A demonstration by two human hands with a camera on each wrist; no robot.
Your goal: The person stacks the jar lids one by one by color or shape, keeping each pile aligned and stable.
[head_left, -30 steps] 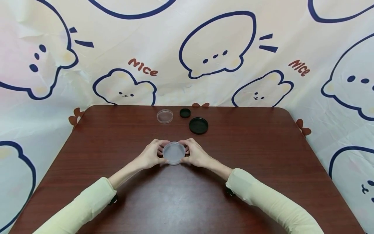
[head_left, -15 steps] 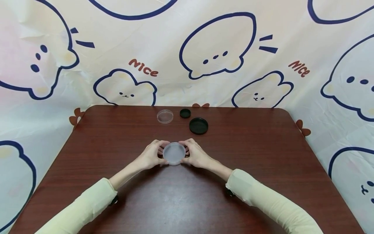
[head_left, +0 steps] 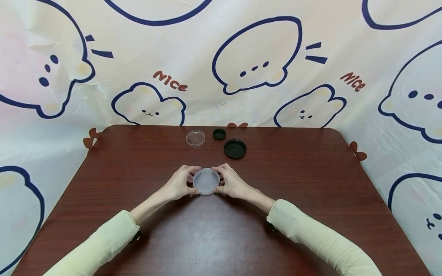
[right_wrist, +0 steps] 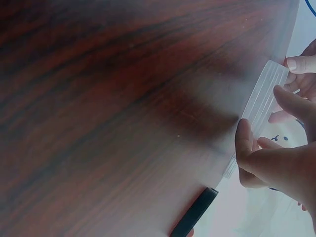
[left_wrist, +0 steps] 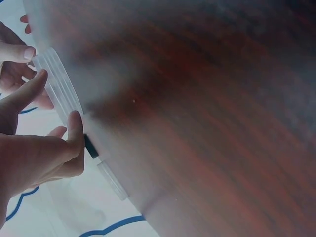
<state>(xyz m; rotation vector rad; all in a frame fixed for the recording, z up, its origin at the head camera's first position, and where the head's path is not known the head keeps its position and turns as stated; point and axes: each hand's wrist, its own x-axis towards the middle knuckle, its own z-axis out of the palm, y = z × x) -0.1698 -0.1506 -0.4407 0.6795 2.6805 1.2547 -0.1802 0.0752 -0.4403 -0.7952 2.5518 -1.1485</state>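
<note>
Across the brown table (head_left: pixel 210 245), two arms in pale sleeves (head_left: pixel 96 245) slant inward from its near side. Around the table's middle, the left hand (head_left: pixel 179 183) and right hand (head_left: pixel 233 182) face each other, fingers and thumbs bowed, pinching opposite sides of a round clear dish (head_left: pixel 206 181). Towards the table's far edge lie a large black dish (head_left: pixel 235 149), another clear dish (head_left: pixel 195 138) and a small black dish (head_left: pixel 219 134).

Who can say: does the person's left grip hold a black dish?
No, the left grip and the right grip together hold a pale dish.
</note>
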